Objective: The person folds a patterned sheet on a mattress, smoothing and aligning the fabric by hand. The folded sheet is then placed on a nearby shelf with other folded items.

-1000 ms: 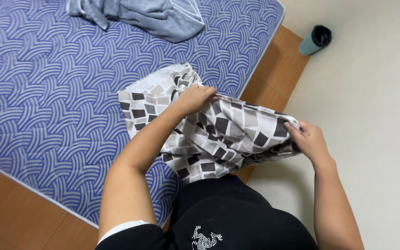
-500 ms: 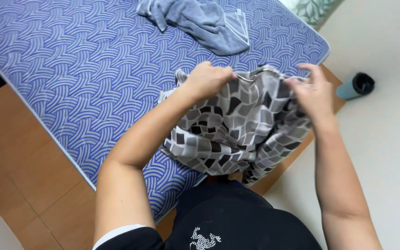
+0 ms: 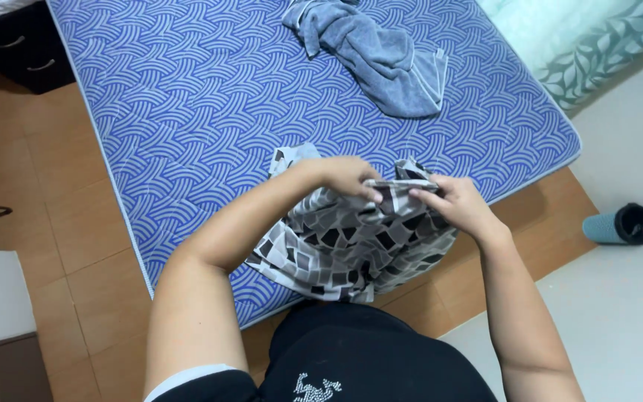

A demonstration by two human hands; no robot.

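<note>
Both hands grip the top edge of the grey, black and white checked cloth [image 3: 351, 242]; left hand [image 3: 344, 175] closed on the hem, right hand [image 3: 452, 202] pinching it just beside, the two nearly touching. To do this well, judged from the bunching: keep the edge taut and level, let the slack hang free, avoid trapping folds under the fingers. The cloth hangs crumpled over the near edge of the blue wave-patterned mattress [image 3: 187, 112]; a rumpled grey towel [image 3: 381, 56] lies well apart; a teal and black bottle [image 3: 623, 225] rests on the floor.
</note>
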